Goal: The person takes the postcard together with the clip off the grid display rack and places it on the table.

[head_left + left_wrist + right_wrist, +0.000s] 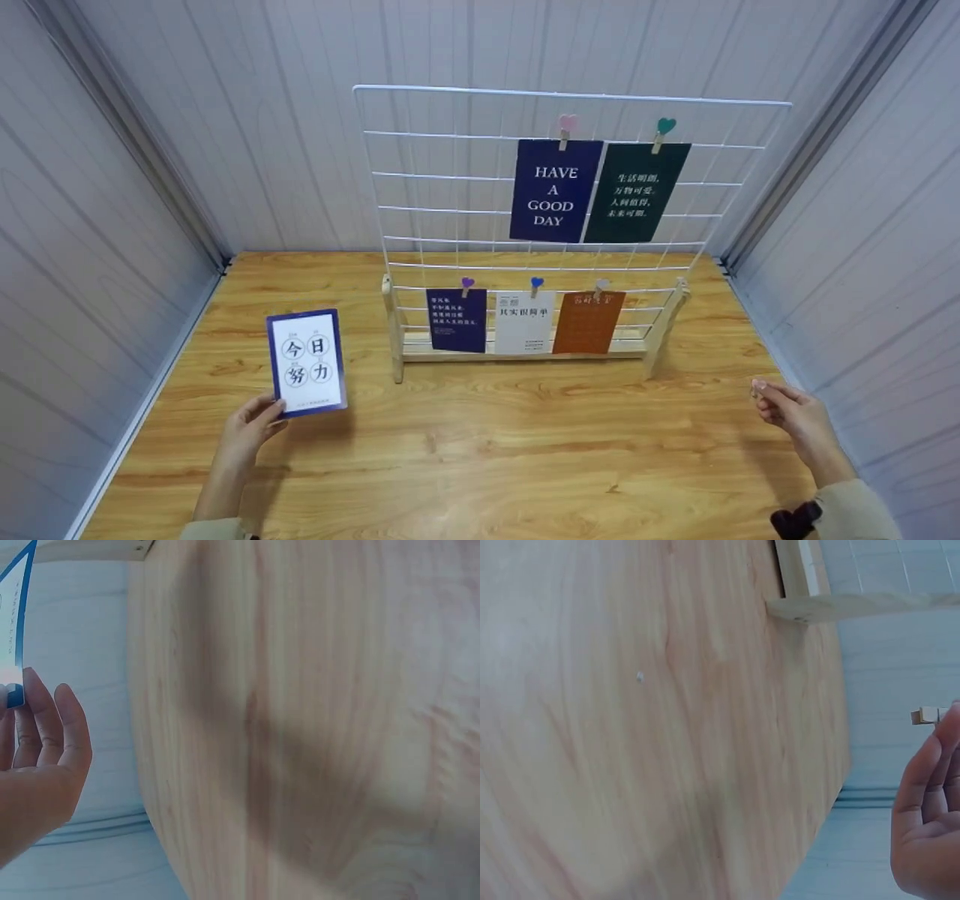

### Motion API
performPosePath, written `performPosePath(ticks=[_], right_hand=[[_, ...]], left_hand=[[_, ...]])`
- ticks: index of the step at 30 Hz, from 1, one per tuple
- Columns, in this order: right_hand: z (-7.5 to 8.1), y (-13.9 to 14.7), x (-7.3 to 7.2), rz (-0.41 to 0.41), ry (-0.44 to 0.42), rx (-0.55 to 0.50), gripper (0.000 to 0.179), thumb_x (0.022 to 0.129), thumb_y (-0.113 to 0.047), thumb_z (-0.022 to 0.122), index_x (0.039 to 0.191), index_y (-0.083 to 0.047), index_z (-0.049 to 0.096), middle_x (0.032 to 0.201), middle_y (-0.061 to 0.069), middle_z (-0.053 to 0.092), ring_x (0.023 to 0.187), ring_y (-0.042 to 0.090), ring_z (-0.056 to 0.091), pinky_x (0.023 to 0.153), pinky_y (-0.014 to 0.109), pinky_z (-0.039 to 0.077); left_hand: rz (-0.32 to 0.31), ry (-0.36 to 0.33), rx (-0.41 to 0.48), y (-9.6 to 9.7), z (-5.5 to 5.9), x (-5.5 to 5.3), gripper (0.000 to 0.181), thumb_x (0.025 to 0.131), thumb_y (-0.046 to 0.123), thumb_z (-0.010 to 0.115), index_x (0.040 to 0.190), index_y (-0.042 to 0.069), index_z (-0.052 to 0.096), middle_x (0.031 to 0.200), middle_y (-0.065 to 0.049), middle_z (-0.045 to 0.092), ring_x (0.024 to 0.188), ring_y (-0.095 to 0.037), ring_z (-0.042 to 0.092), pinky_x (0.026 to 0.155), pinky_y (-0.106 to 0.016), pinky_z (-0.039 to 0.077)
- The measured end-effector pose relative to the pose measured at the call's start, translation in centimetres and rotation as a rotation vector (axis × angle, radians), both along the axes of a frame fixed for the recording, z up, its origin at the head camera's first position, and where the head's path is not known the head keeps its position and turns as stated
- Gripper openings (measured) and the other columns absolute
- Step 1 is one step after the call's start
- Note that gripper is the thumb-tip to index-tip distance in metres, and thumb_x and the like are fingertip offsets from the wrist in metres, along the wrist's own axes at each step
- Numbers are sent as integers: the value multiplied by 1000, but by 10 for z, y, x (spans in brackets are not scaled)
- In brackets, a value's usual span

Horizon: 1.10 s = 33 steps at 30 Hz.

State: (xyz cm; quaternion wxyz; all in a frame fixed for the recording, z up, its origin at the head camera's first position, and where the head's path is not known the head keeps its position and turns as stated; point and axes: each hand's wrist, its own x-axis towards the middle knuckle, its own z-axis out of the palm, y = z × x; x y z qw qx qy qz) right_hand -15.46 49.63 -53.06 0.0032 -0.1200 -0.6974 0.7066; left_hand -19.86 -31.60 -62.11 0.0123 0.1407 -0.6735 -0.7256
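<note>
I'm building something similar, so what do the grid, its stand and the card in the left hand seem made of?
The grid looks like white-coated metal wire: thin, straight, even bars. Its stand seems pale, matte wood, with faint grain in the right wrist view. The card is probably stiff paper, flat though held by one corner; finish unclear.

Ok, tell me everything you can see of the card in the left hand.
The card looks like stiff paper: flat, rectangular, white with a blue border. Four large dark characters sit in circles, two by two, with small print along the bottom. The left hand pinches its lower left corner. It is held off the table, left of the rack, slightly tilted, print facing the head camera.
</note>
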Motion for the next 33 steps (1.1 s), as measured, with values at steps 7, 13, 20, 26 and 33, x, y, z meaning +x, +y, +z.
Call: performPosePath(ticks=[7, 13, 20, 26, 33], right_hand=[[19, -18, 18, -95, -117, 126, 10, 81, -30, 64, 78, -20, 67, 68, -4, 61, 60, 7, 57, 60, 22, 49], [15, -12, 25, -95, -165, 193, 14, 83, -30, 61, 82, -18, 68, 71, -5, 61, 62, 6, 56, 61, 24, 50], [-26, 24, 20, -118, -213, 241, 18, 80, -36, 63, 81, -19, 67, 72, -3, 62, 64, 8, 58, 61, 27, 51], [-74, 58, 12, -171, -219, 245, 23, 76, -40, 65, 83, -19, 64, 72, -3, 62, 65, 8, 58, 60, 24, 50], [-43, 32, 27, -121, -241, 227, 13, 81, -31, 63, 77, -19, 64, 68, -4, 61, 62, 8, 58, 58, 24, 50]], left_hand=[[38, -77, -26, -6, 13, 18, 37, 78, 28, 67, 105, 5, 54, 96, -1, 55, 83, -8, 56, 73, -22, 47], [-4, -133, -106, 2, 59, 44, 24, 84, 21, 61, 100, 4, 56, 86, 6, 56, 77, -2, 55, 74, -23, 47], [5, -225, -75, 4, 77, 57, 16, 88, 13, 55, 101, 4, 54, 82, 5, 56, 74, -4, 55, 77, -28, 46], [40, -289, 17, -5, 66, 59, 26, 85, 11, 58, 107, -2, 50, 84, -1, 53, 72, -11, 55, 71, -30, 48], [112, -391, 162, -12, 53, 57, 16, 84, 10, 57, 99, 7, 52, 86, -1, 52, 69, -12, 55, 70, -29, 48]])
